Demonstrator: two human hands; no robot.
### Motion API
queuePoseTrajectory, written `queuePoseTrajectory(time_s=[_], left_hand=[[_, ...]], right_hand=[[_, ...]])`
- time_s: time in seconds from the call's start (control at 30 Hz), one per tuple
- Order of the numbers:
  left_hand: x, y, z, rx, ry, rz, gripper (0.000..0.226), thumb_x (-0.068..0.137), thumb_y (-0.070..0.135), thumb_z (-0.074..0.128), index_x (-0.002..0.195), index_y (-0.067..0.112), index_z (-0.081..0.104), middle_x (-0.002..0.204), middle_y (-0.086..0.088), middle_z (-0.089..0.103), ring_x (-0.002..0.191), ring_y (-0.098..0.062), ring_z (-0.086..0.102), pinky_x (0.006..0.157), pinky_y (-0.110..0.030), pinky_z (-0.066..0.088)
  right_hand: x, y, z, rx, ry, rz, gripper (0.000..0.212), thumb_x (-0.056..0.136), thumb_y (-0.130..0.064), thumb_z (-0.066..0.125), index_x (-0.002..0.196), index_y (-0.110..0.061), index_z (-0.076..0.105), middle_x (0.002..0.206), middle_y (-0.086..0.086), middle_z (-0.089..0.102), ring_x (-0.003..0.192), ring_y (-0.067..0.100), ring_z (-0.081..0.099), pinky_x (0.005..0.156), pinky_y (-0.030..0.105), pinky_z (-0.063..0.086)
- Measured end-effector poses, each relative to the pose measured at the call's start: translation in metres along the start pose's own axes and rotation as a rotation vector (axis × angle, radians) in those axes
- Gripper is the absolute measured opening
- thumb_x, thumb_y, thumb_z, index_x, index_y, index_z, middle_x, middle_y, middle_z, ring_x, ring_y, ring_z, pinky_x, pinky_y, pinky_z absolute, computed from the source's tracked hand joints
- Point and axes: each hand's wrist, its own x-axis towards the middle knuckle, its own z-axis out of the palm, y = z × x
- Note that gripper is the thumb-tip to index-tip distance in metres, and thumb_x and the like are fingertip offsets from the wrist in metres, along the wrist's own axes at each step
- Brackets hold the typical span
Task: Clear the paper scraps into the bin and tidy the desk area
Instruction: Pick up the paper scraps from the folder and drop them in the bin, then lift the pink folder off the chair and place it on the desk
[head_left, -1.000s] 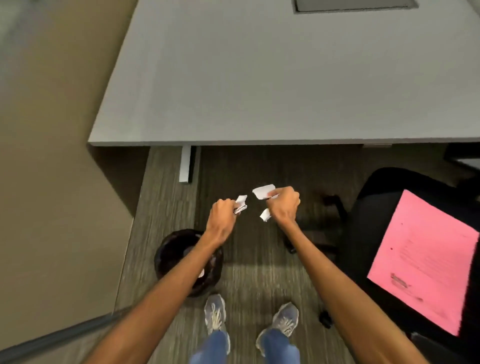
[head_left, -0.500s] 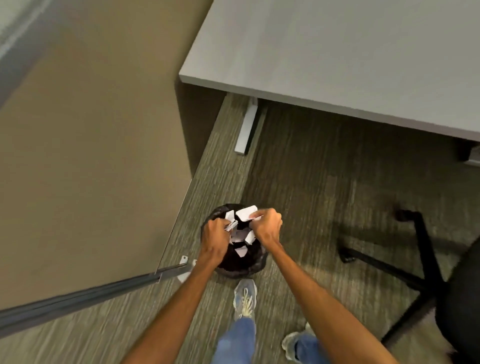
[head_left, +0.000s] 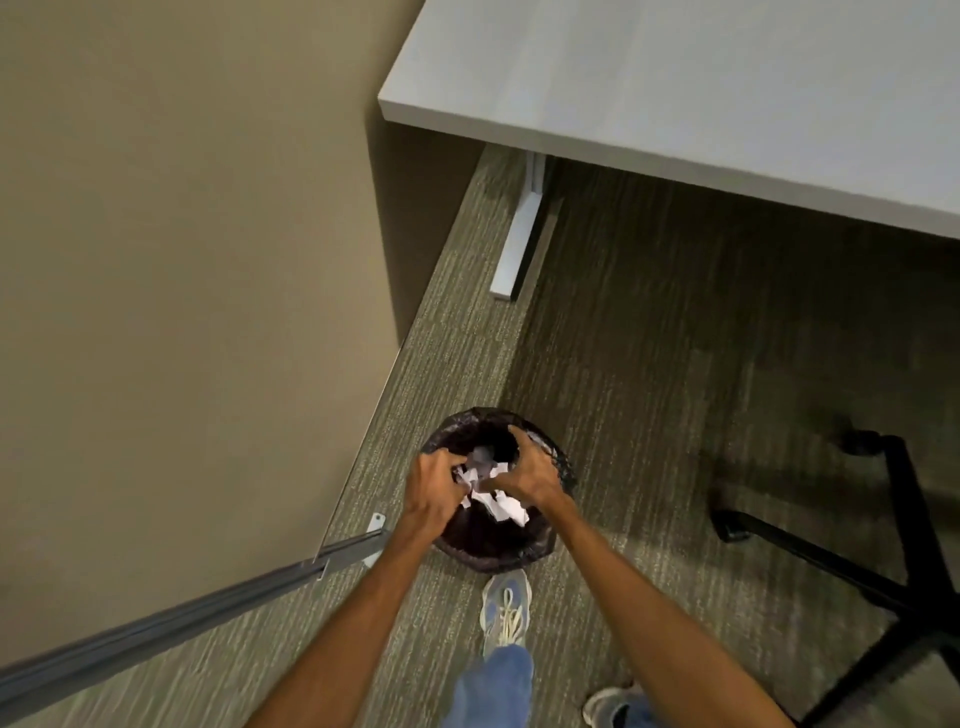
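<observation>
Two hands over bin (head_left: 491, 551): left hand (head_left: 431, 493) and right hand (head_left: 524, 475), fingers loosening, paper scraps (head_left: 493, 501) dropping into black liner. Step: dumping. Next: shake fingers clear, return to counter (head_left: 701, 78). Versus half second earlier: hands lower, fists opened, scraps fallen inside.

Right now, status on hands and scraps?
Both hands over the black-lined round bin: left hand, right hand. White paper scraps between the fingers and inside the bin. Nothing in the way.
</observation>
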Motion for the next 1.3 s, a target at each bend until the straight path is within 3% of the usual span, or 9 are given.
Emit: queuePoseTrajectory(time_s=[0.17, 0.23, 0.33, 0.43, 0.6, 0.83, 1.03, 1.3], left_hand=[[-0.011, 0.023, -0.013, 0.082, 0.005, 0.025, 0.045, 0.091, 0.036, 0.064, 0.132, 0.017, 0.061, 0.122, -0.012, 0.069, 0.113, -0.03, 0.065, 0.093, -0.037, 0.051], [-0.017, 0.038, -0.018, 0.101, -0.01, 0.041, 0.057, 0.095, 0.043, 0.057, 0.143, 0.012, 0.048, 0.135, -0.017, 0.061, 0.124, -0.033, 0.057, 0.102, -0.04, 0.047], [-0.028, 0.071, -0.029, 0.198, -0.038, 0.1, 0.07, 0.1, 0.044, 0.045, 0.155, 0.009, 0.021, 0.16, -0.017, 0.027, 0.148, -0.032, 0.027, 0.118, -0.047, 0.029], [-0.034, 0.105, -0.038, 0.28, 0.011, 0.2, 0.075, 0.101, 0.048, 0.035, 0.157, 0.009, 0.002, 0.166, -0.01, -0.007, 0.154, -0.026, -0.003, 0.124, -0.052, 0.011], [-0.042, 0.196, -0.048, 0.323, 0.095, 0.385, 0.075, 0.101, 0.054, 0.027, 0.157, 0.011, 0.003, 0.166, -0.008, -0.003, 0.154, -0.024, -0.008, 0.125, -0.052, 0.003], [-0.068, 0.33, -0.037, 0.335, 0.106, 0.622, 0.082, 0.093, 0.068, 0.012, 0.156, 0.017, 0.001, 0.165, -0.005, -0.005, 0.15, -0.019, -0.015, 0.122, -0.052, -0.005], [-0.101, 0.417, 0.001, 0.365, 0.084, 0.762, 0.083, 0.094, 0.069, 0.017, 0.156, 0.015, 0.0, 0.165, -0.005, -0.007, 0.15, -0.018, -0.017, 0.123, -0.051, -0.005], [-0.17, 0.517, 0.103, 0.461, -0.018, 0.966, 0.09, 0.095, 0.067, 0.029, 0.156, 0.008, -0.001, 0.165, -0.008, -0.005, 0.15, -0.019, -0.018, 0.121, -0.048, -0.007]], right_hand=[[-0.016, -0.017, -0.023, 0.03, -0.071, 0.071, 0.103, 0.074, -0.053, 0.076, 0.156, -0.026, 0.019, 0.152, 0.014, 0.04, 0.14, 0.033, 0.039, 0.115, 0.043, 0.034], [-0.031, -0.019, -0.035, 0.046, -0.044, 0.078, 0.096, 0.076, -0.053, 0.073, 0.154, -0.024, 0.025, 0.15, 0.014, 0.043, 0.139, 0.032, 0.04, 0.115, 0.041, 0.035], [-0.062, -0.013, -0.064, 0.05, 0.089, 0.061, 0.084, 0.081, -0.054, 0.067, 0.15, -0.021, 0.031, 0.146, 0.016, 0.043, 0.135, 0.034, 0.042, 0.111, 0.042, 0.039], [-0.091, -0.004, -0.1, 0.031, 0.247, 0.044, 0.08, 0.086, -0.058, 0.058, 0.151, -0.022, 0.029, 0.153, 0.013, 0.033, 0.142, 0.032, 0.033, 0.112, 0.052, 0.035], [-0.15, 0.03, -0.187, 0.035, 0.539, 0.041, 0.08, 0.088, -0.066, 0.046, 0.152, -0.022, 0.026, 0.16, 0.008, 0.023, 0.148, 0.027, 0.02, 0.114, 0.061, 0.025], [-0.227, 0.095, -0.29, 0.103, 0.804, 0.097, 0.083, 0.089, -0.072, 0.034, 0.154, -0.023, 0.021, 0.162, 0.006, 0.019, 0.151, 0.024, 0.012, 0.116, 0.063, 0.015], [-0.284, 0.158, -0.349, 0.199, 0.943, 0.176, 0.085, 0.087, -0.073, 0.035, 0.154, -0.022, 0.022, 0.161, 0.009, 0.022, 0.15, 0.026, 0.017, 0.116, 0.063, 0.017], [-0.354, 0.311, -0.391, 0.346, 1.051, 0.427, 0.081, 0.088, -0.066, 0.044, 0.151, -0.018, 0.025, 0.155, 0.013, 0.029, 0.144, 0.033, 0.027, 0.111, 0.063, 0.024]])
